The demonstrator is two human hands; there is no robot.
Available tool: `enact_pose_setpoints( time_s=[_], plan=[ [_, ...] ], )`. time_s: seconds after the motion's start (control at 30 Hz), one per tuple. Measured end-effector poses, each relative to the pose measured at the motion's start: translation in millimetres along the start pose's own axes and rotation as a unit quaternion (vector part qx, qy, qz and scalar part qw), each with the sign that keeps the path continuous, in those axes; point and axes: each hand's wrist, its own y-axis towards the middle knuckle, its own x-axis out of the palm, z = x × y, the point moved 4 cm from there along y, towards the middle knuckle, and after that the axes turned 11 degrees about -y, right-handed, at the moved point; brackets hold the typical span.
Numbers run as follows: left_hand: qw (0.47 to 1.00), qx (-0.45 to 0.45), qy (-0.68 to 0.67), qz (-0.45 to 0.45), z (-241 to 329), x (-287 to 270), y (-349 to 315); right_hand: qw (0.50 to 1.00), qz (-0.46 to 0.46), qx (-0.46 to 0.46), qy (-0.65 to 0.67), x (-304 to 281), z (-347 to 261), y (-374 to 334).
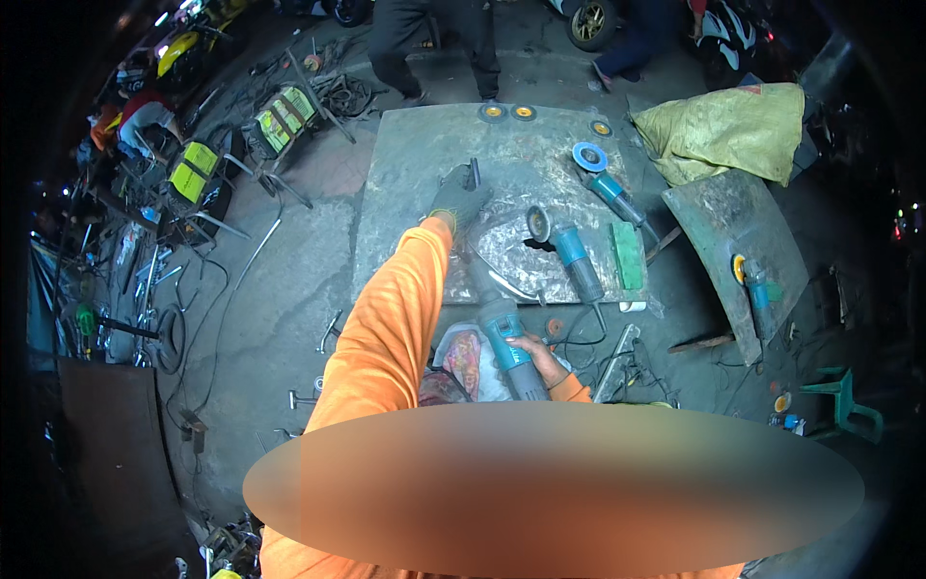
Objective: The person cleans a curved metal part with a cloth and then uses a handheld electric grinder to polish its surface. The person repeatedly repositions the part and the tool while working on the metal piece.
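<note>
My left hand (458,198), in a dark grey glove, reaches out over the metal sheet (405,174). Its fingers are closed around a small dark piece (474,174) whose kind I cannot make out. Close to my body, my bare right hand (543,359) grips a teal and grey angle grinder (503,333) by its body; the tool's head points away over the sheet's near edge. To its right lies a second teal angle grinder (576,261) with a disc tilted up. Farther back on the sheet is another grinder (614,196) with a blue-rimmed disc (589,156).
Yellow-centred discs (523,113) lie along the sheet's far edge. A green block (626,256) sits at its right. Beyond are a yellowish sack (733,130) and a curved plate (728,222) bearing another grinder (760,304). Cables (588,338) run nearby. A person (434,43) stands across.
</note>
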Motion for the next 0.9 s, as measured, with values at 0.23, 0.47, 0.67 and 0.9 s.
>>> enact_pose_setpoints(
  time_s=[0.23,0.47,0.67,0.9],
  plan=[
    [0.999,0.017,-0.014,0.042,-12.1,1.5,10.5,0.998,0.016,0.059,-0.032,-5.9,6.7,-3.8],
    [0.998,0.014,-0.015,0.055,-21.1,5.0,13.6,0.992,0.005,0.106,0.067,-11.5,13.2,0.0],
    [0.999,-0.001,-0.019,0.031,-23.1,4.6,19.1,0.991,-0.018,0.101,0.090,-9.7,9.0,-8.6],
    [0.999,0.046,0.008,0.011,-8.1,4.5,12.0,0.994,0.084,0.061,-0.027,-14.8,-5.7,-4.0]
  ],
)
